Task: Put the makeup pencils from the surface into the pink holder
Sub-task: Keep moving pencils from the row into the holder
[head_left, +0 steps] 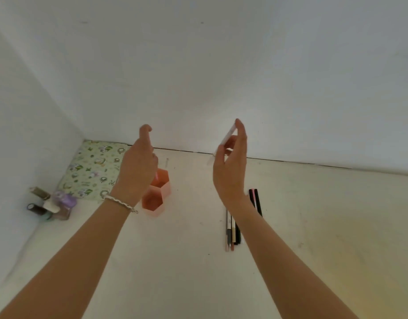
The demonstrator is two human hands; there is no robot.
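A bare white wall (221,65) meets a pale cream worktop (186,261) along a dark seam, with a second wall closing the corner on the left. In that corner lie a floral-print cloth (92,169) and a small cluster of nail polish bottles (53,203). The pink holder (158,196), made of hexagonal cells with their mouths facing up, stands on the worktop just beside and partly behind the left hand (138,166). That hand is raised with its fingers (145,131) loosely curled and apart, holding nothing that can be seen; a braided bracelet (120,203) circles its wrist. The right hand (230,166) is lifted well above the surface, thumb and fingertips pinched on a pale makeup pencil (227,138), whose long axis slants from upper right down to lower left, its lower end pointing roughly toward the holder. The remaining pencils (233,231) lie side by side on the worktop under the right wrist, their long axes running away from the person, well apart from the holder. The holder sits to the left of and below the held pencil, so the coming move appears to be a leftward, downward carry, tipping the pencil closer to upright so its end enters an open cell. The left hand is nearer the holder and could steady it.
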